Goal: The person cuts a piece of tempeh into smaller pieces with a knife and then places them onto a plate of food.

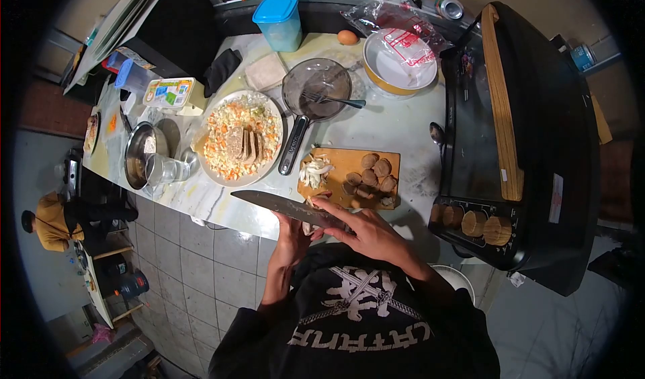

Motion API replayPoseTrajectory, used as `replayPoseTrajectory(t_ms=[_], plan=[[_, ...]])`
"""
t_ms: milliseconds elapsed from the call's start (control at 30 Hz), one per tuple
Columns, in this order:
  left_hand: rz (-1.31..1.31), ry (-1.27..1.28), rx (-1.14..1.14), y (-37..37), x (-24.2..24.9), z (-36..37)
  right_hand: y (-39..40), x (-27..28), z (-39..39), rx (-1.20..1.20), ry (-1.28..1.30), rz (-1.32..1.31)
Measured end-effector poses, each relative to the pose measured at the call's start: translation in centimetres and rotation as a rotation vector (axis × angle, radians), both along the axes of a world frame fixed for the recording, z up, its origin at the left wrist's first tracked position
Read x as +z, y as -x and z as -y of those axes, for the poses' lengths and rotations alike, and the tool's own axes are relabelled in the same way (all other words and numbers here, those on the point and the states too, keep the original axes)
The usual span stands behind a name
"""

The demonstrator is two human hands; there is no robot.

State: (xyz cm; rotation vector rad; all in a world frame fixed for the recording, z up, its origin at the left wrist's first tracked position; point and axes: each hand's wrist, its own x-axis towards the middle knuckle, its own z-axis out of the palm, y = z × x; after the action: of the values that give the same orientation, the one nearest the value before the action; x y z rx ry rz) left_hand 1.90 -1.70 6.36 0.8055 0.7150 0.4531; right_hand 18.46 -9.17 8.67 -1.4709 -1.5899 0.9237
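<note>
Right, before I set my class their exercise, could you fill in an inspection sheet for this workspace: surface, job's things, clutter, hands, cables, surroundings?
Surface: marble-patterned tabletop, marked, with small scraps.
Job's things: kitchen knife above the near edge; wooden cutting board bearing brown rounded pieces and pale slivers; plate heaped with chopped food.
Clutter: frying pan with a fork across it; egg; blue-lidded container; spoon.
Hands: left hand partly behind the blade; right hand with fingers at it; each grip unclear.
Cables: nothing seen clearly.
Surroundings: black countertop oven at right; person far left; tiled floor.
</note>
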Motion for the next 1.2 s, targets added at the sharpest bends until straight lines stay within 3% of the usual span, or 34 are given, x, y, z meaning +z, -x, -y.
replayPoseTrajectory(t_ms=[600, 700, 933, 1100, 1200], plan=[[-0.053, -0.052, -0.041, -0.4, 1.2, 0.8, 0.5, 0.1, 0.4, -0.141, -0.087, -0.065], [-0.076, -0.086, -0.077, -0.5, 1.4, 0.8, 0.5, -0.1, 0.4, -0.159, -0.218, -0.003], [-0.064, -0.062, -0.106, 0.6, 0.1, 0.5, -0.3, 1.2, 0.6, -0.087, -0.001, -0.111], [-0.062, -0.044, -0.007, 0.8, 0.0, 0.7, -0.5, 1.5, 0.4, -0.03, -0.035, -0.078], [-0.028, -0.06, 0.02, 0.9, -0.7, 0.9, -0.5, 1.5, 0.5, -0.024, 0.102, -0.119]])
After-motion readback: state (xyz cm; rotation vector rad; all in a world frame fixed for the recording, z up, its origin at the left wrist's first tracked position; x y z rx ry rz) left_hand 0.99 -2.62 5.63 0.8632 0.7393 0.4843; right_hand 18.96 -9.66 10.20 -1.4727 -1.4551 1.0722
